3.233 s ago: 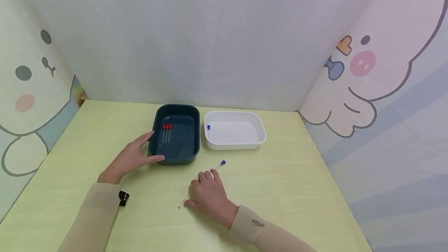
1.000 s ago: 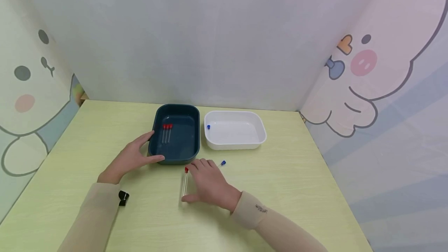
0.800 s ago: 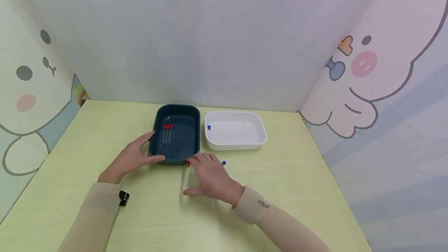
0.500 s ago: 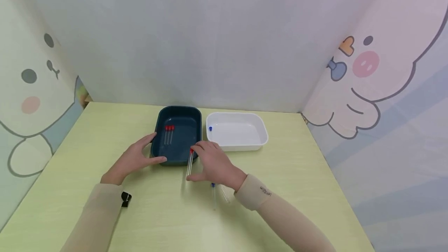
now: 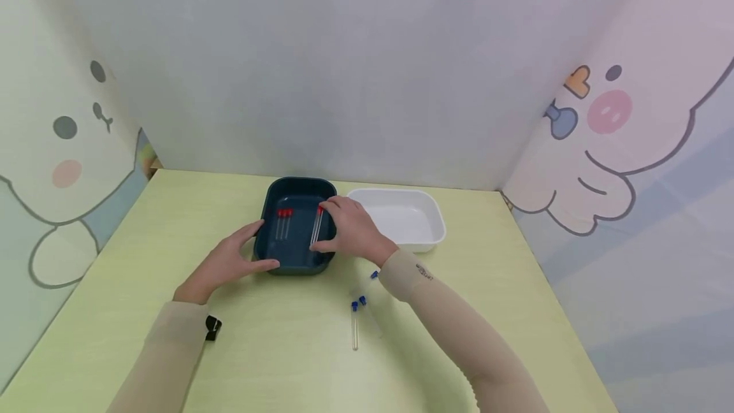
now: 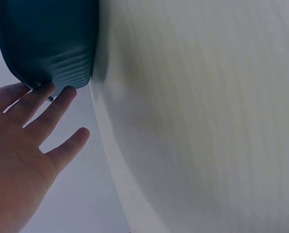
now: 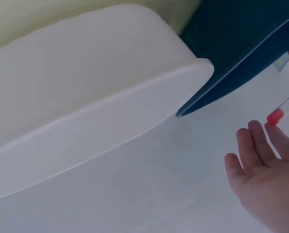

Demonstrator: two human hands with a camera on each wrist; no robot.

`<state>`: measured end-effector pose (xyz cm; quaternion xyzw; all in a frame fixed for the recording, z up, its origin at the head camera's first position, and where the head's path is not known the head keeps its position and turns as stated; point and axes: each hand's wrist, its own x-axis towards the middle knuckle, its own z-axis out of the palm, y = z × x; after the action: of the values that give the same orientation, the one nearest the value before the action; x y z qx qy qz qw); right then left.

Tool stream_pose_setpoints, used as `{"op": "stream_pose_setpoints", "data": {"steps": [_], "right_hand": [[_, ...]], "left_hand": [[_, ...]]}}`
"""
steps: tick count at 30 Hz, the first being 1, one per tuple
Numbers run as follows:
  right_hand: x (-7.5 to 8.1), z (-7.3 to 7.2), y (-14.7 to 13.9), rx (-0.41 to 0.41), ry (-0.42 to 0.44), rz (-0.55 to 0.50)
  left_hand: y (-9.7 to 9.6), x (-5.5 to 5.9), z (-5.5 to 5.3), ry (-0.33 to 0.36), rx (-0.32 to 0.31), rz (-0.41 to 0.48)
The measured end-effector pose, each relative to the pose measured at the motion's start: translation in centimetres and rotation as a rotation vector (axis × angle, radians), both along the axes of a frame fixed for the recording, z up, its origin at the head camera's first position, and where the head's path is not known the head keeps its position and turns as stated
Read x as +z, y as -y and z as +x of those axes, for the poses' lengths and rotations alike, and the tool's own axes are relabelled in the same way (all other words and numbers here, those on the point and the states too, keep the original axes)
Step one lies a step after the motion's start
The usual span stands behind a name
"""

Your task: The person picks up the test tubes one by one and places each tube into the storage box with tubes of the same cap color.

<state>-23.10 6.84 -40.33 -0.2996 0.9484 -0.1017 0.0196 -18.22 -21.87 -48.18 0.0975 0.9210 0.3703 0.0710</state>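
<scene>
In the head view my right hand [image 5: 352, 228] pinches a red-capped clear test tube [image 5: 317, 227] between thumb and forefinger, over the right side of a dark blue tray [image 5: 295, 270]. The forefinger is at the red cap [image 7: 275, 117], the thumb at the other end. Several red-capped tubes [image 5: 283, 225] lie side by side in this tray. My left hand [image 5: 226, 263] touches the tray's left side, fingers fairly straight and thumb along the front rim. Its fingers [image 6: 49, 114] meet the tray wall in the left wrist view.
A white tray [image 5: 421, 246] stands right of the dark one, its left end partly hidden by my right hand. Blue-capped test tubes [image 5: 354, 327] lie on the light yellow table [image 5: 275, 349] below my right forearm. A curtain rises behind the table.
My right hand has picked up the red-capped tube from the table and carried it forward over the dark tray, uncovering blue-capped tubes. The left hand has stayed at the tray.
</scene>
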Motion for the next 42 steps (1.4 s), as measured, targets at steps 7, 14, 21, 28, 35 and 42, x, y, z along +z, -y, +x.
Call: {"op": "stream_pose_setpoints", "data": {"steps": [7, 14, 21, 28, 35, 42], "right_hand": [[-0.6, -2.2, 0.8, 0.003, 0.03, -0.015], [-0.9, -3.5, 2.0, -0.002, 0.068, -0.009], [-1.6, -4.3, 3.1, 0.012, 0.062, 0.01], [-2.9, -5.1, 3.9, 0.001, 0.049, 0.049], [-3.8, -5.6, 4.8, 0.003, 0.048, 0.094], [-4.2, -6.0, 5.6, 0.025, 0.084, 0.107]], "left_hand": [[-0.1, -0.1, -0.2, 0.002, -0.001, 0.002], [-0.4, -0.4, -0.5, -0.001, -0.002, 0.003], [-0.5, -0.3, -0.4, 0.005, 0.002, 0.012], [-0.3, -0.3, -0.3, -0.002, 0.003, -0.003], [-0.1, -0.4, -0.3, -0.004, 0.007, -0.011], [-0.2, -0.3, 0.1, -0.014, 0.006, -0.009]]}}
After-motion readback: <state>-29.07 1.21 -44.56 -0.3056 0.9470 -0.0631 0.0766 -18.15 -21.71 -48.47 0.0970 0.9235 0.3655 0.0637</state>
